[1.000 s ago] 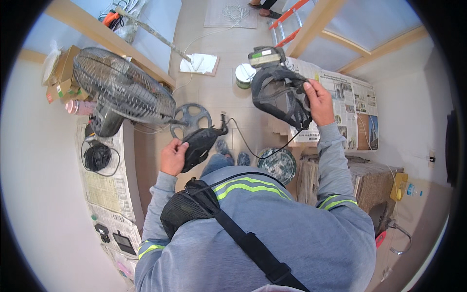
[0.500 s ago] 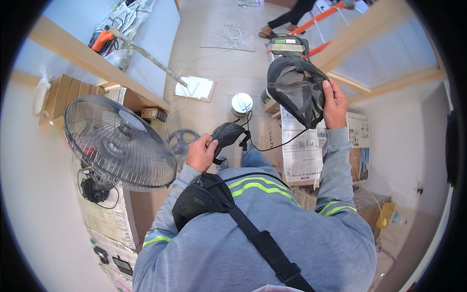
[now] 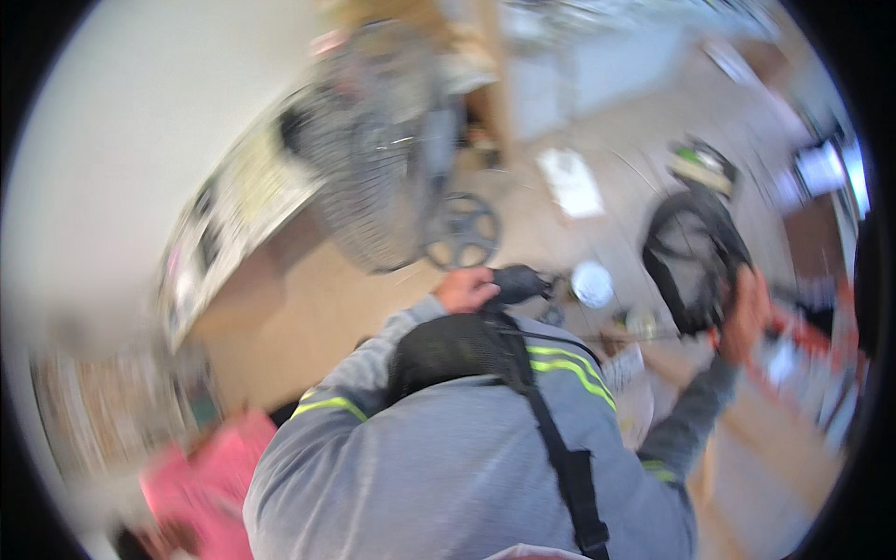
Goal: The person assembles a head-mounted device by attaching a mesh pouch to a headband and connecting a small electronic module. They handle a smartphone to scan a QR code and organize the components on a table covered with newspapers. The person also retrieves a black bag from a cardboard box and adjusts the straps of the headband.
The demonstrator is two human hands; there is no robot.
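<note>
My right hand is closed on the rim of a black mesh cap-like headgear, held out to the right. A boxy part with a pale band sits at its far end. My left hand grips a small black pouch in front of my chest. A thin dark cable seems to run between pouch and headgear, though blur hides part of it. A black sling bag hangs across my chest, just nearer than the left hand.
A large wire-caged fan stands left, beside a newspaper-covered surface. Ahead on the floor are a round dark base, a white-topped bucket and a white-coated board. A person in pink is at lower left. Orange ladder parts blur at right.
My view has swung round to the left, so the surroundings have shifted right and blurred. A person in pink has come into view. Both hands keep their holds; the headgear is farther right.
</note>
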